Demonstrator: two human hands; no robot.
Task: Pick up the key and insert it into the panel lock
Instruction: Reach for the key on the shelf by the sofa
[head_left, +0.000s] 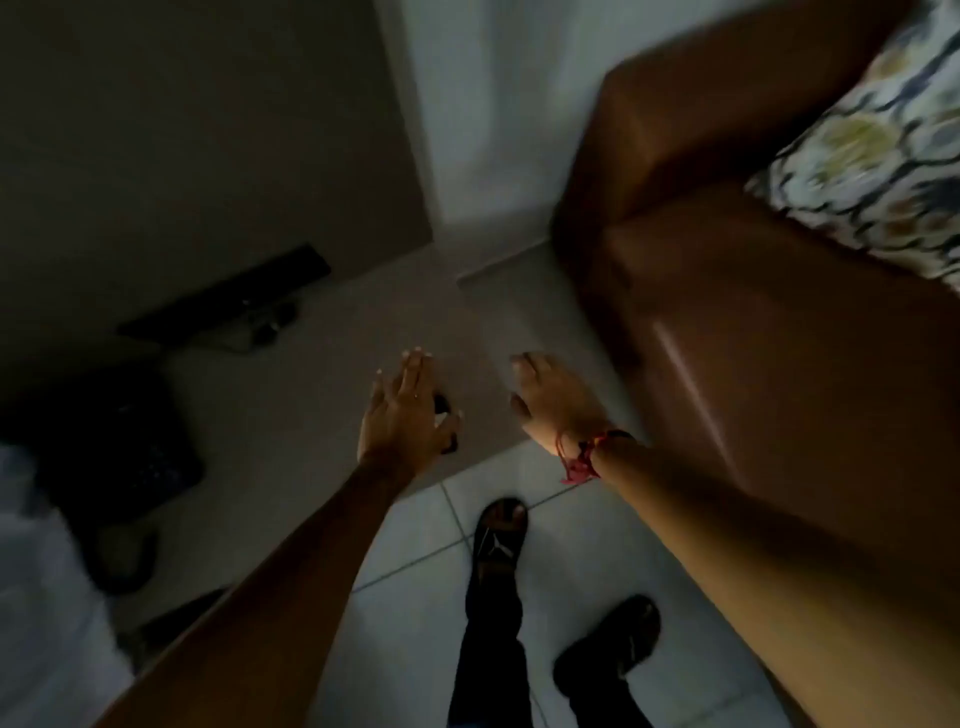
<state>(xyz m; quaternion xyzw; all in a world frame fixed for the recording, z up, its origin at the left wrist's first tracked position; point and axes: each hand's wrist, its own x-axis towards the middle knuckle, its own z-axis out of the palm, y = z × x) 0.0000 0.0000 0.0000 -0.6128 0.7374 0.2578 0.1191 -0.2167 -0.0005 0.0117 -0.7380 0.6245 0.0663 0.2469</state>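
Both hands hovering over grey tabletop, frame centre.
Left hand splaying over small dark object, grasp unclear; right hand loosely curling, holding nothing, table edge just below.

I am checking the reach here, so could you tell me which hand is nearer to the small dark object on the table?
Left. The left hand hovers right over the small dark object, partly covering it; the right hand is off to its right, apart.

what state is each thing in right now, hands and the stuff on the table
left hand: open, fingers spread, over a small dark object
small dark object: on the table, mostly hidden, too dim to identify
right hand: open, palm down, empty
cushion: resting on the brown sofa
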